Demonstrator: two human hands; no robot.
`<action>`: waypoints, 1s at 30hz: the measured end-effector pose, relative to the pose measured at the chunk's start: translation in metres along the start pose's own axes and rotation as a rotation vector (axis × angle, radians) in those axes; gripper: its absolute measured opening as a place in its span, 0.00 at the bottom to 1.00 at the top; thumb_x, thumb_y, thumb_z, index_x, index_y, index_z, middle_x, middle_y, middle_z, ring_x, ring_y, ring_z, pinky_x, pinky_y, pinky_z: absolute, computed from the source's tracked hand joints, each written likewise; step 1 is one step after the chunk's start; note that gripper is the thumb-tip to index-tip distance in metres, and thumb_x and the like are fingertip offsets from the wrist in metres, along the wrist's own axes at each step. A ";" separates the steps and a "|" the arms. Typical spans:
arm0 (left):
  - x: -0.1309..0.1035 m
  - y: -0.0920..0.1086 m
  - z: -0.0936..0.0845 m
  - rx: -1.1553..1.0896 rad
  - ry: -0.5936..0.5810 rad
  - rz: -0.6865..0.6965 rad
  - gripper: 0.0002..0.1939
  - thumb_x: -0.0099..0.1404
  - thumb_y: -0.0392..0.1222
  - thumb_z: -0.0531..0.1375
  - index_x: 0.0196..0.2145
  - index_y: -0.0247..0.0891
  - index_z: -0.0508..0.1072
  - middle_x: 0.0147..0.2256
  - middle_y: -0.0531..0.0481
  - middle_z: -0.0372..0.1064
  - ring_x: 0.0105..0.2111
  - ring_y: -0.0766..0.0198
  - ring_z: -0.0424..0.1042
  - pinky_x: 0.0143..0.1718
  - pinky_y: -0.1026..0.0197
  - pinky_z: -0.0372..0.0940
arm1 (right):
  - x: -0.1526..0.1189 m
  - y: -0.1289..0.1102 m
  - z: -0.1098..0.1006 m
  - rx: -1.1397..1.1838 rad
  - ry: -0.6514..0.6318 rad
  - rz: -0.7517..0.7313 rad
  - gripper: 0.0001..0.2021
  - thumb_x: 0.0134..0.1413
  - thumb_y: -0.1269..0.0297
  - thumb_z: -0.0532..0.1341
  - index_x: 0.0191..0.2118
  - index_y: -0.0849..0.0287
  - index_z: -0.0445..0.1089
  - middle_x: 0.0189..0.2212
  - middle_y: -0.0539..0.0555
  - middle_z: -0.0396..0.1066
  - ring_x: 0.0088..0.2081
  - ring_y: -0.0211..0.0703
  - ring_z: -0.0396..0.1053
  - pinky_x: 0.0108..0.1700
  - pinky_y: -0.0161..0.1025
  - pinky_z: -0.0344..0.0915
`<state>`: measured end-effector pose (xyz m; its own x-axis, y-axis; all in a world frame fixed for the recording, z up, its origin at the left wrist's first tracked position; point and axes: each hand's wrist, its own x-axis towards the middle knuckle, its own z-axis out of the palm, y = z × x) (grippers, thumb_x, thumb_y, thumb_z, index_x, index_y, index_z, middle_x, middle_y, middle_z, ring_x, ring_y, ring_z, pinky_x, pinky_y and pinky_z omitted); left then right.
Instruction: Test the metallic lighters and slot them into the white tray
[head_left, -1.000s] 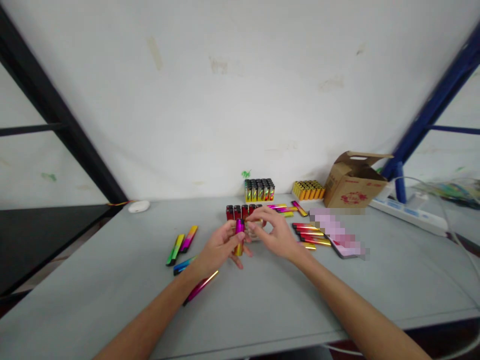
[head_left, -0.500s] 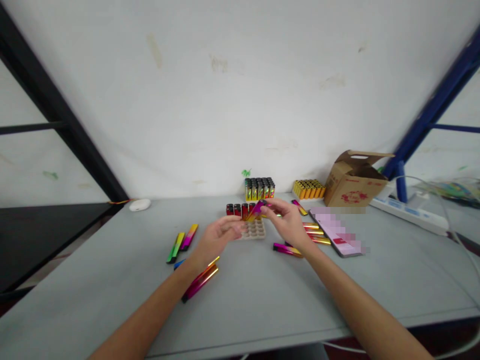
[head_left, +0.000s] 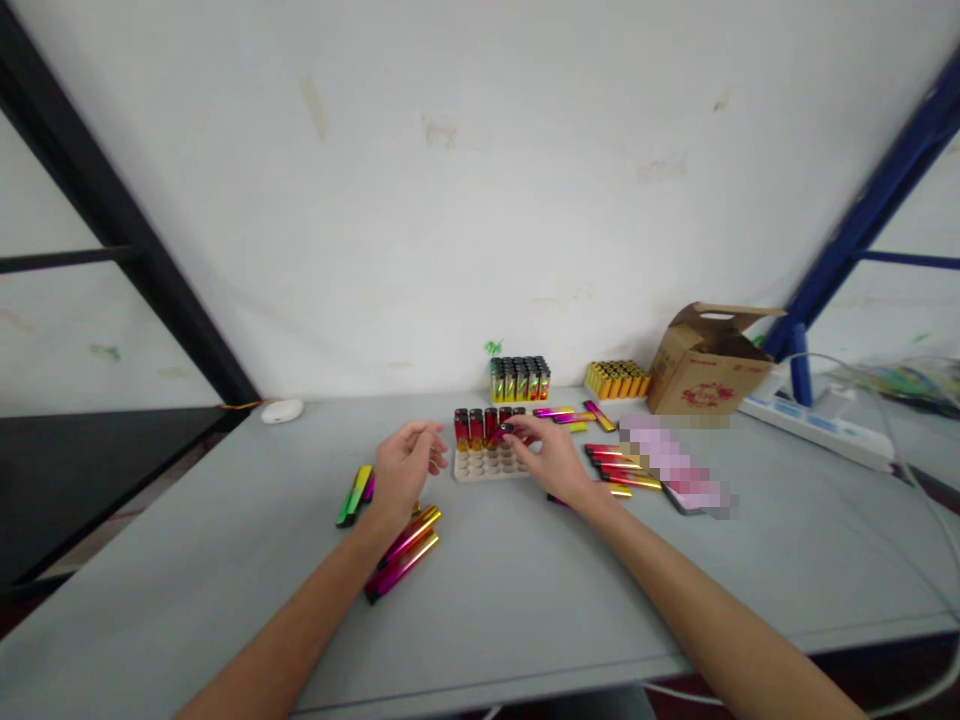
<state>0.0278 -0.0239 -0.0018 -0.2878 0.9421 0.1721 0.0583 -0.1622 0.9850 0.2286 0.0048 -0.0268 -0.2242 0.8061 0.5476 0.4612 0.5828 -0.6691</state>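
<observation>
My right hand (head_left: 553, 458) pinches a purple-and-gold lighter (head_left: 498, 434) by its black top, low over a pale tray (head_left: 472, 466) with round holes. Red-and-gold lighters (head_left: 469, 428) stand upright in the tray's back rows, while its front holes show bare. To the left of the tray, my left hand (head_left: 405, 462) is raised with loosely bent fingers and nothing visible in them. Below and beside that hand lie loose lighters: a green-yellow one (head_left: 354, 496) and purple-gold ones (head_left: 405, 566), partly hidden by the wrist.
Red-gold lighters (head_left: 616, 458) lie right of my right hand, next to a phone (head_left: 679, 470). Behind stand a filled lighter tray (head_left: 520, 380), a yellow set (head_left: 618, 380) and an open carton (head_left: 701, 375). A power strip (head_left: 821, 425) and a white case (head_left: 282, 411) are farther out.
My right hand has lowered the purple-and-gold lighter to the tray and moved slightly left. My left hand has drawn away leftward from the tray, uncovering its left side.
</observation>
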 end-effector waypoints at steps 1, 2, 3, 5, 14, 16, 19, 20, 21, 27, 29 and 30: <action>0.000 0.000 0.000 0.006 -0.002 0.001 0.14 0.51 0.47 0.59 0.30 0.33 0.72 0.19 0.55 0.67 0.17 0.68 0.65 0.18 0.65 0.60 | 0.000 0.002 0.001 -0.005 -0.005 -0.005 0.09 0.56 0.67 0.60 0.42 0.60 0.71 0.31 0.54 0.77 0.32 0.41 0.73 0.37 0.38 0.69; 0.001 -0.001 0.000 0.011 -0.001 0.003 0.14 0.51 0.47 0.58 0.30 0.33 0.72 0.19 0.55 0.67 0.17 0.68 0.65 0.18 0.65 0.60 | 0.000 0.004 0.001 -0.005 -0.003 -0.008 0.09 0.56 0.67 0.60 0.43 0.60 0.70 0.32 0.54 0.76 0.33 0.41 0.73 0.37 0.38 0.69; 0.001 -0.001 0.000 0.015 0.004 0.007 0.14 0.51 0.47 0.58 0.30 0.34 0.72 0.19 0.55 0.67 0.17 0.68 0.65 0.18 0.65 0.59 | 0.000 0.005 0.002 -0.001 0.004 -0.007 0.10 0.56 0.67 0.60 0.44 0.59 0.69 0.33 0.53 0.76 0.33 0.41 0.73 0.36 0.38 0.69; 0.002 -0.002 0.000 0.029 0.026 0.017 0.14 0.51 0.48 0.58 0.30 0.34 0.72 0.19 0.55 0.67 0.17 0.68 0.65 0.18 0.65 0.59 | 0.000 0.008 0.004 0.000 0.024 -0.001 0.12 0.56 0.66 0.60 0.46 0.57 0.67 0.35 0.53 0.76 0.35 0.41 0.74 0.35 0.37 0.69; 0.018 -0.021 -0.010 0.241 0.101 0.054 0.16 0.51 0.50 0.56 0.30 0.35 0.73 0.27 0.47 0.74 0.27 0.60 0.71 0.28 0.60 0.65 | 0.002 0.006 0.006 -0.376 0.142 -0.290 0.11 0.57 0.68 0.59 0.45 0.56 0.73 0.49 0.60 0.70 0.51 0.50 0.66 0.52 0.50 0.65; 0.022 -0.025 -0.012 0.307 0.085 0.088 0.16 0.52 0.51 0.56 0.31 0.36 0.74 0.30 0.45 0.75 0.32 0.57 0.73 0.35 0.56 0.67 | 0.002 0.005 0.006 -0.458 0.132 -0.332 0.14 0.56 0.70 0.59 0.47 0.56 0.73 0.54 0.62 0.65 0.56 0.54 0.61 0.56 0.54 0.61; 0.025 -0.028 -0.015 0.390 0.070 0.130 0.17 0.53 0.50 0.55 0.33 0.36 0.73 0.34 0.44 0.76 0.37 0.56 0.74 0.43 0.53 0.67 | 0.003 0.005 0.001 -0.476 0.069 -0.356 0.17 0.56 0.70 0.58 0.52 0.56 0.70 0.58 0.62 0.60 0.60 0.54 0.55 0.59 0.55 0.58; 0.026 -0.029 -0.016 0.414 0.064 0.137 0.16 0.54 0.50 0.55 0.33 0.36 0.73 0.35 0.44 0.76 0.37 0.56 0.74 0.44 0.52 0.67 | 0.004 0.006 -0.003 -0.459 0.057 -0.348 0.18 0.56 0.69 0.58 0.53 0.56 0.69 0.59 0.62 0.59 0.61 0.53 0.55 0.60 0.55 0.57; 0.027 -0.029 -0.017 0.438 0.057 0.141 0.16 0.54 0.49 0.54 0.33 0.36 0.73 0.35 0.44 0.76 0.38 0.56 0.74 0.46 0.52 0.66 | 0.006 0.008 -0.009 -0.436 0.054 -0.329 0.19 0.57 0.69 0.57 0.55 0.57 0.67 0.59 0.62 0.59 0.60 0.52 0.56 0.60 0.53 0.58; 0.029 -0.040 -0.018 0.650 -0.027 0.178 0.14 0.58 0.46 0.54 0.37 0.37 0.72 0.38 0.44 0.75 0.39 0.56 0.73 0.47 0.51 0.67 | 0.014 0.034 -0.050 -0.469 -0.045 0.046 0.14 0.58 0.70 0.54 0.45 0.62 0.73 0.43 0.59 0.75 0.47 0.49 0.70 0.52 0.46 0.64; 0.028 -0.045 -0.018 0.761 -0.058 0.250 0.14 0.58 0.45 0.54 0.39 0.37 0.73 0.41 0.43 0.74 0.43 0.55 0.72 0.49 0.50 0.66 | 0.014 0.045 -0.057 -0.544 -0.148 0.130 0.14 0.56 0.71 0.54 0.44 0.61 0.74 0.44 0.59 0.76 0.47 0.50 0.71 0.52 0.45 0.64; 0.028 -0.047 -0.018 0.821 -0.077 0.292 0.15 0.58 0.44 0.54 0.39 0.36 0.73 0.42 0.42 0.73 0.44 0.54 0.71 0.51 0.49 0.64 | 0.013 0.049 -0.059 -0.573 -0.187 0.151 0.15 0.56 0.72 0.54 0.45 0.61 0.75 0.44 0.59 0.76 0.48 0.50 0.71 0.53 0.44 0.63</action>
<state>-0.0004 0.0045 -0.0434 -0.0901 0.9178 0.3867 0.7981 -0.1657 0.5793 0.2988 0.0381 -0.0229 -0.2436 0.9099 0.3359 0.8754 0.3553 -0.3276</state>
